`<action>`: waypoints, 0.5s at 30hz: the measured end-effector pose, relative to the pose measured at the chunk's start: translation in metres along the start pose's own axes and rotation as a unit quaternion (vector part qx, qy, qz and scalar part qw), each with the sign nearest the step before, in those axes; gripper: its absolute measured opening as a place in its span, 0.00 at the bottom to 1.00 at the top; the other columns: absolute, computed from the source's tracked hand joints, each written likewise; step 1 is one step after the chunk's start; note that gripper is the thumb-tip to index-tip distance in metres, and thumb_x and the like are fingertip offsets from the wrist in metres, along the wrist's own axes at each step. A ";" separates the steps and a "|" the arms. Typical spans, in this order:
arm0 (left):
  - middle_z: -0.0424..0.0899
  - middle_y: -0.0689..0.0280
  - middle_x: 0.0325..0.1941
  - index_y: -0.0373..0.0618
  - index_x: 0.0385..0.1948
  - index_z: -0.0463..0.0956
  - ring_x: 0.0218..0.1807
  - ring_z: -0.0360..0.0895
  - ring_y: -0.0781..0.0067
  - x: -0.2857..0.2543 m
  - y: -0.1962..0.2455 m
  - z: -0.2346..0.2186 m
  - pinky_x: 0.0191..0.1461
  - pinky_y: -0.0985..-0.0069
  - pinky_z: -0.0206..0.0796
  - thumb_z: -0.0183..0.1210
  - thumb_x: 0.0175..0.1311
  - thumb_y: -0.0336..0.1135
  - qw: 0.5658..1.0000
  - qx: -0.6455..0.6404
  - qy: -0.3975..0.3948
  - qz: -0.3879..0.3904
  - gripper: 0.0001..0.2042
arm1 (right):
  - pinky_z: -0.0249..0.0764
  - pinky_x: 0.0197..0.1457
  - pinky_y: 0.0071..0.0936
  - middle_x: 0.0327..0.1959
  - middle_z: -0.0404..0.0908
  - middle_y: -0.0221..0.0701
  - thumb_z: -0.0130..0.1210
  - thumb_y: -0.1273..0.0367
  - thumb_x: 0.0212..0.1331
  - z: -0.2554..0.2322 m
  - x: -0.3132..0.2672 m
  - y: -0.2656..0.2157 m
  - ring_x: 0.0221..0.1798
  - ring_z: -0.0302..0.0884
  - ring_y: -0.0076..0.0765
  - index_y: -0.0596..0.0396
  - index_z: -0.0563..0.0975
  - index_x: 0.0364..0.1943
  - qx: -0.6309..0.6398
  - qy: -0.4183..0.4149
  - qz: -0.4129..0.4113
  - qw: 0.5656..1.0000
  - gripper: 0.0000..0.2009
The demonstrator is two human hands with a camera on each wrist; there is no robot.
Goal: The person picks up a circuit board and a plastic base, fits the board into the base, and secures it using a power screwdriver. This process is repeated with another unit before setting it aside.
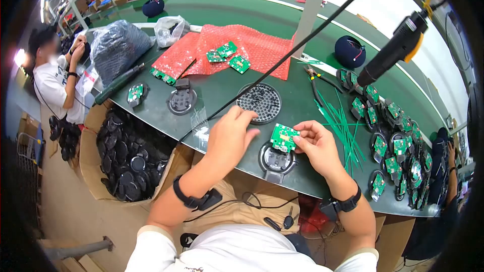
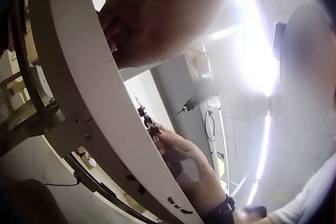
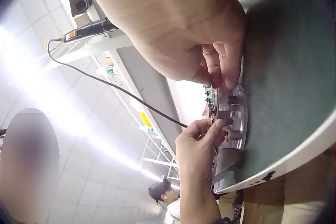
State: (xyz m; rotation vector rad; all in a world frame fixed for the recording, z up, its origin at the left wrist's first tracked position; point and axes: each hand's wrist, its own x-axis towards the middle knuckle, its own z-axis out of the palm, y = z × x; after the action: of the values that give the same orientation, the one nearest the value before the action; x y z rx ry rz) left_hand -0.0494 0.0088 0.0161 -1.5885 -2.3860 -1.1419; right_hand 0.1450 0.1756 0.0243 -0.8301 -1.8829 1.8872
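My right hand (image 1: 318, 147) pinches the edge of a green circuit board (image 1: 284, 137) between thumb and fingers. The board overlaps the upper part of a round black plastic housing (image 1: 276, 160) on the bench's front edge, whose square tab points toward me. My left hand (image 1: 229, 138) hovers left of the board, thumb apart from the bent forefinger, nothing visible between them. Just beyond its fingertips lies a round dish (image 1: 259, 102) full of small black parts. In the right wrist view, the left hand (image 3: 198, 148) appears close beside the housing (image 3: 236, 121).
Several boards lie on red bubble wrap (image 1: 242, 40). Housings with boards (image 1: 398, 146) crowd the right side, near green wire strips (image 1: 343, 131) and pliers (image 1: 316, 83). An electric screwdriver (image 1: 393, 45) hangs upper right. A carton (image 1: 91, 156) of black housings stands left; another person (image 1: 55, 80) sits beyond.
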 end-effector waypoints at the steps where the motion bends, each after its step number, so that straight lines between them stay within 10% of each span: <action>1: 0.83 0.59 0.48 0.48 0.53 0.83 0.47 0.85 0.53 -0.010 0.007 -0.008 0.50 0.60 0.78 0.79 0.52 0.39 0.997 -0.077 -0.028 0.000 0.25 | 0.82 0.44 0.20 0.41 0.84 0.27 0.61 0.78 0.71 -0.001 -0.003 -0.004 0.40 0.84 0.18 0.61 0.78 0.55 -0.004 -0.003 0.005 1.000 0.12; 7: 0.75 0.56 0.72 0.47 0.68 0.75 0.70 0.73 0.46 -0.056 0.025 -0.001 0.70 0.53 0.66 0.83 0.42 0.45 0.984 -0.089 -0.124 0.094 0.45 | 0.80 0.39 0.20 0.38 0.85 0.28 0.67 0.78 0.66 -0.004 -0.011 -0.001 0.35 0.83 0.19 0.61 0.81 0.49 -0.130 -0.069 0.024 0.989 0.11; 15: 0.77 0.57 0.71 0.46 0.63 0.77 0.72 0.74 0.48 -0.057 0.025 0.007 0.70 0.54 0.66 0.82 0.43 0.43 0.980 -0.125 -0.105 0.110 0.39 | 0.81 0.36 0.22 0.49 0.80 0.32 0.74 0.79 0.54 -0.002 -0.016 -0.007 0.36 0.83 0.24 0.58 0.85 0.47 -0.277 -0.103 -0.176 0.939 0.15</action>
State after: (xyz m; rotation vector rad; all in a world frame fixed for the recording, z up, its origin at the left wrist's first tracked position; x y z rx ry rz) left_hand 0.0000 -0.0258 0.0003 -2.0890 -2.1759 -1.3293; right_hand 0.1577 0.1671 0.0338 -0.3995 -2.5492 1.2796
